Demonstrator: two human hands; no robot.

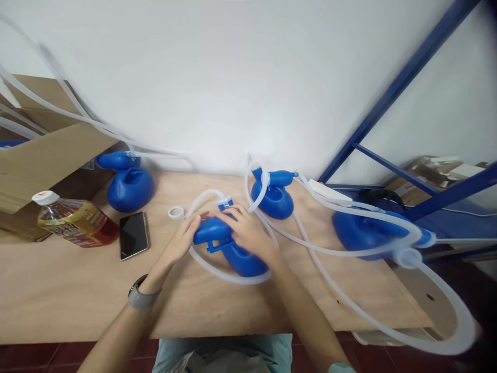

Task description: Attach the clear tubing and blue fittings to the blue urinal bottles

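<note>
A blue plastic urinal bottle (244, 260) lies in front of me on the wooden table, its rounded neck end pointing left and a small blue clip arm hanging below. My left hand (185, 237) is cupped against the neck end, fingers along its far side. From the right, my right hand (248, 230) wraps over the top of the bottle, its fingertips partly hidden behind the neck. Just beyond the fingers is a small blue-and-white label piece (225, 203). A clear hose (217, 272) loops around the bottle, and a white ring (176, 212) rests beside my left fingertips.
More blue bottles with hoses stand at the back left (131, 189), back centre (274, 199) and right (359, 233). A drink bottle (77, 223), a phone (134, 235) and a cardboard box (46, 166) are at left. A long hose (361, 311) droops past the table's right edge, near a blue metal frame (396, 85).
</note>
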